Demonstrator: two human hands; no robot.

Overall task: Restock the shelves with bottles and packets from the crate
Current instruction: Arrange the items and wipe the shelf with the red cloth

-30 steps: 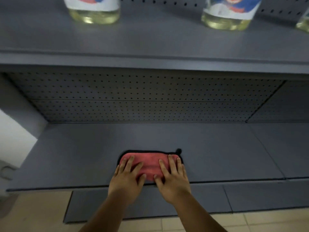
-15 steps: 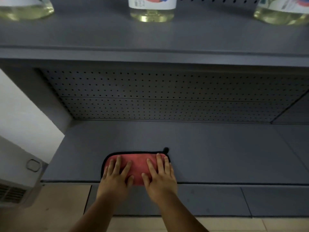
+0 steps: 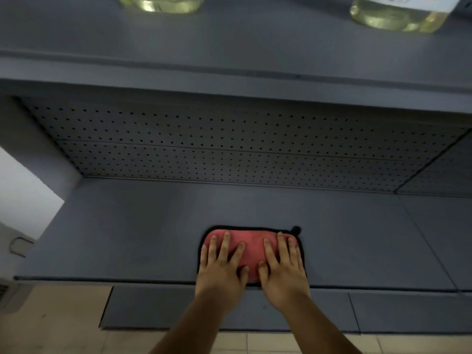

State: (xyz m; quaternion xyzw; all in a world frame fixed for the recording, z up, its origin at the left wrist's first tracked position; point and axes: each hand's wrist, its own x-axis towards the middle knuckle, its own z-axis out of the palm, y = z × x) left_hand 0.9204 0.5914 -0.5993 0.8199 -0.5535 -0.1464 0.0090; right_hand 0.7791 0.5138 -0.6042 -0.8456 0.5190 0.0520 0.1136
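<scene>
A folded red cloth with a black border (image 3: 251, 247) lies near the front edge of the grey bottom shelf (image 3: 127, 233). My left hand (image 3: 222, 267) presses flat on the cloth's left half with straight, spread fingers. Beside it, my right hand (image 3: 282, 267) lies flat on the right half in the same way. Two clear bottles of pale yellow liquid stand on the upper shelf (image 3: 229, 47), one bottle at top centre (image 3: 161, 2) and one bottle at top right (image 3: 396, 15); only their bases show. No crate is in view.
A perforated grey back panel (image 3: 229, 149) closes the rear of the bottom shelf. A white wall and a white appliance (image 3: 15, 241) stand to the left. Beige floor tiles (image 3: 51, 323) run below the shelf's grey base panel (image 3: 255, 307).
Both hands slid the cloth leftward along the shelf front, then back to the right, away from the left end. The view shifted with them, so the bottles above changed place in the picture.
</scene>
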